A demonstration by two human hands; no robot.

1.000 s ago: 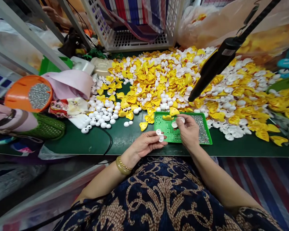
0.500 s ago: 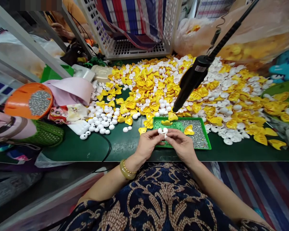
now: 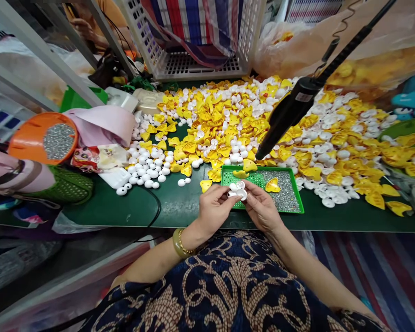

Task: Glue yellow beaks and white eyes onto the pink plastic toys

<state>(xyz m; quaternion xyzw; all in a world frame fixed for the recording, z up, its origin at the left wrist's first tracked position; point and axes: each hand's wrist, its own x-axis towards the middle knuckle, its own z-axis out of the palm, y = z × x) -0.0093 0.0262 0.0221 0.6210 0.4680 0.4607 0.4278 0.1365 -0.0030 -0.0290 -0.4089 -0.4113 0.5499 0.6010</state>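
Small white rounded plastic parts (image 3: 238,190) are pinched between my two hands, over the left part of a green tray (image 3: 299,193). My left hand (image 3: 212,206) grips them from the left. On the other side, my right hand (image 3: 263,207) has its thumb and fingers closed on the right part of them. Silvery small metal pieces (image 3: 286,186) fill the tray's right side, with a yellow part (image 3: 272,185) lying on them. Just above the tray, a black hanging screwdriver (image 3: 287,115) points its tip down. White eye-like pieces (image 3: 148,168) lie in a group to the left.
A big heap of yellow and white parts (image 3: 210,115) covers the back of the green table (image 3: 180,207). An orange container (image 3: 31,138) and pink bottle (image 3: 20,173) stand left. A white crate (image 3: 200,73) stands behind. A person's hand (image 3: 83,28) shows at back left.
My hands have turned the white parts and spread them slightly, so more of them shows. The right hand has opened out a little. The view has shifted slightly.
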